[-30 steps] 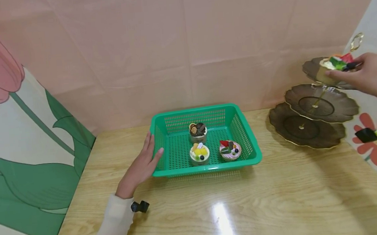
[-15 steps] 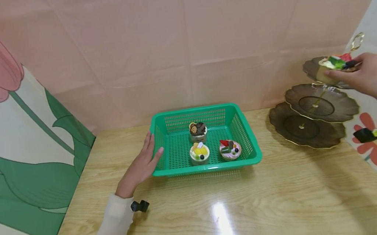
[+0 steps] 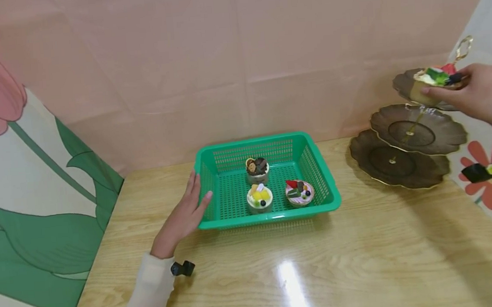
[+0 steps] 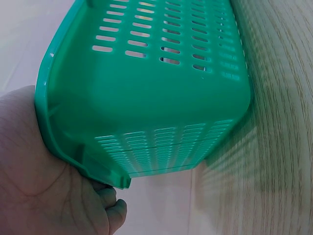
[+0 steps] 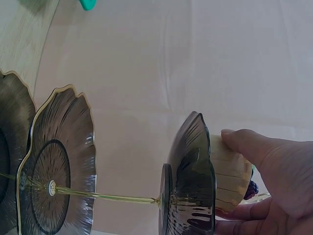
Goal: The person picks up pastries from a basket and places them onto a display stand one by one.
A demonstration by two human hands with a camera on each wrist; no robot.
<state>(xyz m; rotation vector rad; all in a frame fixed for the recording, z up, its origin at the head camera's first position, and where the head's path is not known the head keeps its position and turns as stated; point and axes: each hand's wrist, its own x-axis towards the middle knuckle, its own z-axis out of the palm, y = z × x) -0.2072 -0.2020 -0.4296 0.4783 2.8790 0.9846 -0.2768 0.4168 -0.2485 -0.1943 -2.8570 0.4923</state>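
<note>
My right hand (image 3: 486, 89) grips a fruit-topped cupcake (image 3: 423, 89) by its sides, at the top plate (image 3: 403, 83) of a three-tier stand. In the right wrist view the cupcake's pale, ribbed cup (image 5: 230, 171) sits against the inner side of that top plate (image 5: 193, 181); thumb and fingers are round it. Whether its base bears fully on the plate cannot be told. My left hand (image 3: 183, 218), fingers straight and thumb spread, rests on the left rim of a green plastic basket (image 3: 268, 217). The left wrist view shows the palm (image 4: 44, 181) against the basket's rim.
Inside the basket are a chocolate-topped cupcake (image 3: 258, 171), a yellow-fruit one (image 3: 260, 199) and a pink-cream one (image 3: 300, 194). The stand's middle plate (image 3: 437, 133) and bottom plate (image 3: 372, 160) flare below the top one. A gold ring handle (image 3: 464, 47) rises beside the right hand.
The head view has shifted slightly. My right hand stays at the top plate with the cupcake, and the left hand keeps its place on the basket rim.
</note>
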